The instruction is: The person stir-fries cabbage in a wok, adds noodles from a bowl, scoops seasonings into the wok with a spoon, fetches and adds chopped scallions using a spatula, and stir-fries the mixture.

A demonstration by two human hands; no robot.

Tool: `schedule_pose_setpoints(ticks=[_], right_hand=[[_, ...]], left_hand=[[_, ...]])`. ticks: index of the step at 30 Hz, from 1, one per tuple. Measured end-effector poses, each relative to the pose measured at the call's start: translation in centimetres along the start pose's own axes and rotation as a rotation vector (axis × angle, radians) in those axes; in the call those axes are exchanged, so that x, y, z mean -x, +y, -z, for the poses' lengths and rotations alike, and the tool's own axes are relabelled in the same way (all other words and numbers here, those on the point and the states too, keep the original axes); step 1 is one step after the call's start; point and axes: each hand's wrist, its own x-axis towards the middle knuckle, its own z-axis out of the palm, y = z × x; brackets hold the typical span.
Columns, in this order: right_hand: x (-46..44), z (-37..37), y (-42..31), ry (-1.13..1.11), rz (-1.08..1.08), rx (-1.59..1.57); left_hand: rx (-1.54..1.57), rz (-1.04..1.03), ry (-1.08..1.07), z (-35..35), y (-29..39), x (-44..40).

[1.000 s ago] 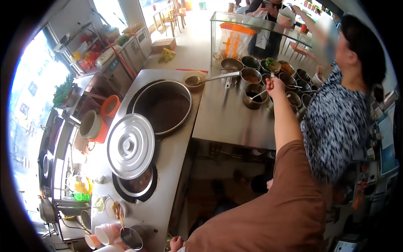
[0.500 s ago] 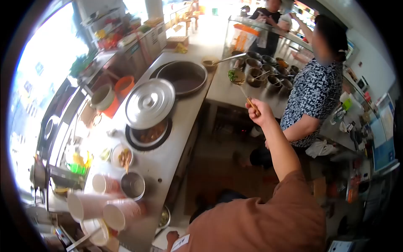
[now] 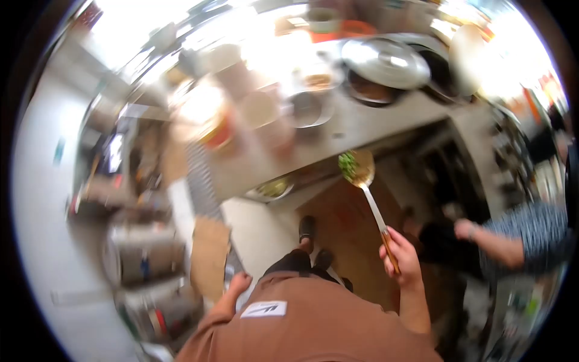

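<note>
My right hand (image 3: 403, 258) is closed around the wooden handle of a metal ladle (image 3: 375, 208), held out in front of my body above the floor. Chopped green herbs (image 3: 347, 164) lie on one side of the ladle's bowl, next to some brownish seasoning. Down by my left hip, my left hand (image 3: 241, 282) is curled closed; whether anything is inside its fingers is hidden. A steel counter runs past the ladle's far side, with a bowl of pale green food (image 3: 274, 188) low at its near edge.
On the counter (image 3: 319, 148) stand blurred stacks of paper cups (image 3: 262, 108), a metal pot (image 3: 306, 108) and a covered pan with a silver lid (image 3: 386, 62). A co-worker's arm (image 3: 500, 244) is close on the right. Cardboard (image 3: 210, 256) and metal canisters (image 3: 145, 253) are at left.
My view has swung left and down. The ladle has moved from beside the seasoning pots to over the floor near the counter, still in my right hand with the herbs in it.
</note>
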Motion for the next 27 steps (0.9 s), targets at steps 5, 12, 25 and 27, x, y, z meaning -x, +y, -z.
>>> schedule_pose_setpoints(ticks=[5, 12, 25, 27], right_hand=[[-1.0, -9.1, 6.8, -0.342, -0.223, 0.214], [-4.1, -30.6, 13.6, -0.557, -0.462, 0.360], [-16.2, -67.2, 25.0, -0.691, -0.397, 0.439], [-19.4, -70.9, 25.6, -0.682, -0.394, 0.454]], left_hand=[[0.395, 0.354, 0.147, 2.3, -6.4, 4.6], [0.666, 0.380, 0.353, 0.3, -18.5, 5.0], [1.152, 0.911, 0.430, 14.7, -42.7, 7.5], [1.274, 0.897, 0.504, 17.2, -42.6, 5.3]])
